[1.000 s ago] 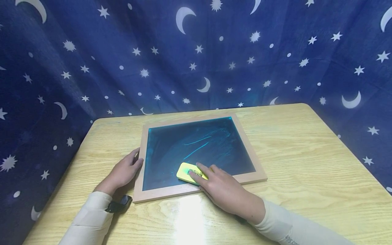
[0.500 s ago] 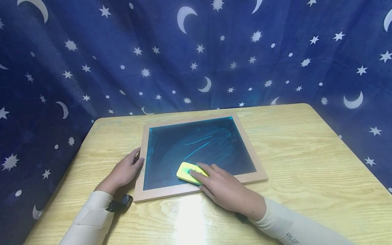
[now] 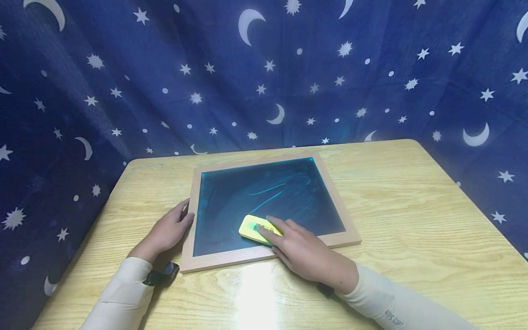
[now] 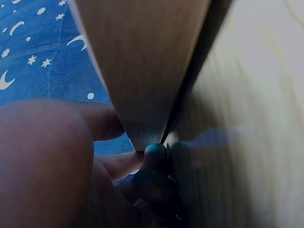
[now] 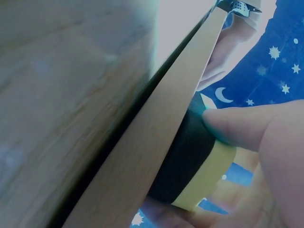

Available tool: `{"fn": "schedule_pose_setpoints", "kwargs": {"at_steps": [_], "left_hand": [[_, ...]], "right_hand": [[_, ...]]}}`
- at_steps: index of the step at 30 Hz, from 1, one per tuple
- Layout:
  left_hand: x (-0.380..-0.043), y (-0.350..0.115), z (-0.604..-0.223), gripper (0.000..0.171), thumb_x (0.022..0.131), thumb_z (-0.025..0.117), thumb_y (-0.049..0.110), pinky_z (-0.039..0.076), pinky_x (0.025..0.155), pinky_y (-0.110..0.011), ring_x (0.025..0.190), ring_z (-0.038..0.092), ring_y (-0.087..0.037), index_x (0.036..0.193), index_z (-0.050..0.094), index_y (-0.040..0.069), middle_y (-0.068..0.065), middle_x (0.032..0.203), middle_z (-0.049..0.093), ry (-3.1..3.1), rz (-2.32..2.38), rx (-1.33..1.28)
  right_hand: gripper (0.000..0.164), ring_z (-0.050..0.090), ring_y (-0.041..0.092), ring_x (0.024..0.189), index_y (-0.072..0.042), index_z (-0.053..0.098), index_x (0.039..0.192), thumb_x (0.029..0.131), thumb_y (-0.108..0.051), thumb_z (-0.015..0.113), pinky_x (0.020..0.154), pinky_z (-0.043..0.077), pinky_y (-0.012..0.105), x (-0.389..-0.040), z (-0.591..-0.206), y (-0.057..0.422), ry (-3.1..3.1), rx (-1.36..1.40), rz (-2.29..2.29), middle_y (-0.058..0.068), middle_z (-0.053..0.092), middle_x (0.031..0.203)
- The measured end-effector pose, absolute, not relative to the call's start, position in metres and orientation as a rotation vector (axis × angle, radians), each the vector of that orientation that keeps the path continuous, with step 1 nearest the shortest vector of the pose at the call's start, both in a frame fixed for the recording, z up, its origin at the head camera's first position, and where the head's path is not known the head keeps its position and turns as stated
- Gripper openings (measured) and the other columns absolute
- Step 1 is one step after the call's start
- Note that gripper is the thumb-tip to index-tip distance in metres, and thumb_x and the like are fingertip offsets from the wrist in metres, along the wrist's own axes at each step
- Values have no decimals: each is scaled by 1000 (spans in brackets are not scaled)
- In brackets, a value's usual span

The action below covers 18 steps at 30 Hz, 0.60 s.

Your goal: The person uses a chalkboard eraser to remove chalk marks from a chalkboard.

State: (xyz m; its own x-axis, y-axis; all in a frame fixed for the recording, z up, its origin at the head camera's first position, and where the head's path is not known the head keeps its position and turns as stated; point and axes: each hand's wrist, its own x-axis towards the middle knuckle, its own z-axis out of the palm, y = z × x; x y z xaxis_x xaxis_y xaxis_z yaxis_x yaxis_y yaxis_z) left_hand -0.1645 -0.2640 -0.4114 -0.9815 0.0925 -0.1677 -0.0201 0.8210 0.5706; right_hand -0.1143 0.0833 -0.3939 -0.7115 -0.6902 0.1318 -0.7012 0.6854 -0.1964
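A small chalkboard [image 3: 231, 197] in a pale wooden frame lies on the table, bearing two bright blue strokes and a bluish smear. My right hand [image 3: 305, 252] grips a yellow eraser [image 3: 251, 226] on the board's near part. In the right wrist view, the thumb presses the side of the eraser's dark felt layer [image 5: 187, 152], and the fingers wrap its far side. At the board's left edge, my left hand [image 3: 167, 229] holds the wooden frame [image 4: 142, 71]. There, the left wrist view shows thumb and fingertips against the frame, one fingertip [image 4: 156, 150] tinted blue.
The light wood table [image 3: 392, 197] extends around the board, its far edge meeting a blue curtain [image 3: 222, 78] with moons and stars. A dark wrist strap [image 3: 161, 275] sits at the left sleeve, close to the board's near left corner.
Over the last half second, the eraser and my right hand have shifted slightly away from me and to the right. My left hand has stayed at the frame.
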Motion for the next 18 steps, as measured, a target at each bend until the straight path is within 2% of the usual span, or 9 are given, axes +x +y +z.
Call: {"fn": "schedule_pose_setpoints", "kwargs": {"at_steps": [18], "left_hand": [[-165, -265, -414, 61, 110, 33, 33, 34, 115, -62, 140, 40, -49, 158, 21, -1, -32, 156, 34, 2827, 881, 64]], "right_hand": [[52, 61, 34, 110, -17, 52, 147, 97, -17, 66, 87, 58, 44, -127, -397, 95, -2821, 1007, 315, 20, 51, 146]]}}
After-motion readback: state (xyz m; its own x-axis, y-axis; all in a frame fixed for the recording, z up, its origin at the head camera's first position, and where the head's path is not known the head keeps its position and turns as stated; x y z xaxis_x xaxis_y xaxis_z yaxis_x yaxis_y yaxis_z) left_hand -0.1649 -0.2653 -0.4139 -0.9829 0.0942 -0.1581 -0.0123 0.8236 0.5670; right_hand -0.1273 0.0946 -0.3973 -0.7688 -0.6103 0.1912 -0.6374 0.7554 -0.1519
